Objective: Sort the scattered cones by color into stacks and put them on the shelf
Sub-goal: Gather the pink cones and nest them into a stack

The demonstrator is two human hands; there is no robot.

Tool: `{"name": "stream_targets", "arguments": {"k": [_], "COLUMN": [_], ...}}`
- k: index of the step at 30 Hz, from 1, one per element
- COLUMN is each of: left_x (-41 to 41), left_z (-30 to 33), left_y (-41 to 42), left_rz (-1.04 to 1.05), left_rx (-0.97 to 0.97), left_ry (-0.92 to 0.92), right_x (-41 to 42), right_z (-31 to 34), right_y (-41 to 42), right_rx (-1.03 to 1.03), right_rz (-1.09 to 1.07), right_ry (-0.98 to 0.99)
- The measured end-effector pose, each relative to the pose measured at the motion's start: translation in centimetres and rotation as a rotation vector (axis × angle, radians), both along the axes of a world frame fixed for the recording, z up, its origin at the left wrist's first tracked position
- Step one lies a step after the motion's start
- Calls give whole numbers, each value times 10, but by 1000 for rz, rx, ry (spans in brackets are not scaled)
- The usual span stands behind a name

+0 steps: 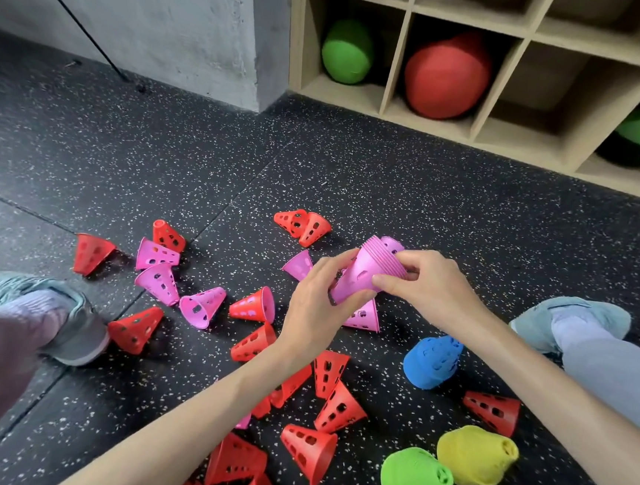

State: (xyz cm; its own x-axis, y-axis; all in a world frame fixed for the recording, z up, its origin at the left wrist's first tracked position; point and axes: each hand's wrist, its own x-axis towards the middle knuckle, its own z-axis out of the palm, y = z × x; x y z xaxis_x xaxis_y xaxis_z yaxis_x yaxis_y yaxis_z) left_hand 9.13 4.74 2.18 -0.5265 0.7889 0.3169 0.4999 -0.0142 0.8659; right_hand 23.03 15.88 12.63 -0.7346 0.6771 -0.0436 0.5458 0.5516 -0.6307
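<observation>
A pink stack (370,272) of nested cones is held above the floor (393,187) at the centre right of the frame. Its long axis is tilted, with the narrow tip pointing to lower left and the wide rims to upper right. The left hand (319,300) is curled around the narrow end, and the right hand (427,280) pinches the rims at the wide end.

The nearest loose pink cones (176,280) lie on their sides at the centre left of the frame, so the left hand is judged to be nearer to them. Red cones (253,306) are scattered between and below.

The cones are of thin, smooth plastic with holes in the walls. The floor is dark speckled rubber. The wooden shelf (485,102) stands at the upper right, well apart from the stack.
</observation>
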Motion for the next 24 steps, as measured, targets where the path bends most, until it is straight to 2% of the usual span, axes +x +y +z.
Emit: {"name": "stream_targets", "arguments": {"k": [6,16,20,24], "left_x": [-8,-87,-142,-172], "left_z": [10,34,3,-42], "left_y": [-5,-38,-72,-111], "left_rz": [-48,-255,-148,1], "left_rx": [-10,-310,-460,-591], "left_ry": [0,161,246,244], "right_x": [-4,-24,-28,-31], "right_z": [3,-2,-3,-7], "right_y": [-3,-14,-18,-22], "right_rx": [11,75,47,55], "right_rz": [9,32,50,61], "right_ry": [16,-22,-35,-67]}}
